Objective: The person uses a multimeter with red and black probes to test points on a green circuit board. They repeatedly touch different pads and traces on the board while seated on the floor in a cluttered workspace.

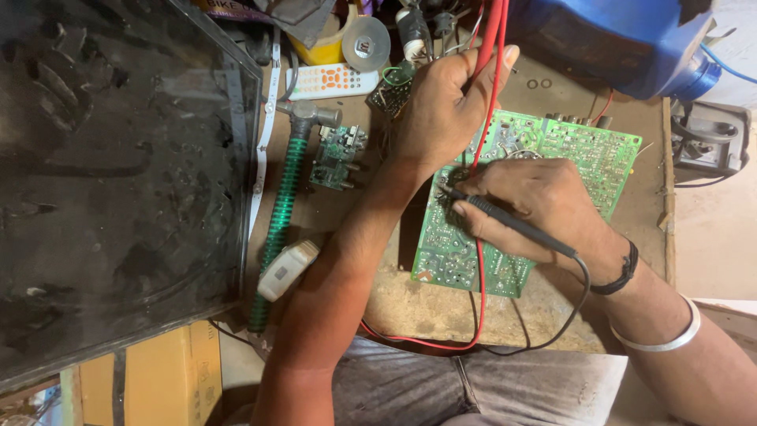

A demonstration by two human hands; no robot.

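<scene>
Right hand: my right hand pinches the slim black probe with a black lead like a pen, grip pressed together on its shaft, tip down on the board's left part.
Left hand: my left hand has its grip closed round the thin red test lead, thumb up against the wire — hand sits over the board's upper left corner.
Board: large green printed circuit board, solder side up, lies flat on the worn brown wooden surface, mostly under my two hands.
Red lead path: runs down from the top, through my left grip, across the board, loops near the surface's near edge.
Black lead path: curls from the probe's back end under my right wrist — ends near the red loop.
Left of board: small green circuit module, hammer with green-wrapped handle, white plastic switch box, white remote with orange buttons.
Far left: big dark screen panel, leaning over a yellow cardboard box.
Top right: blue plastic jug.
</scene>
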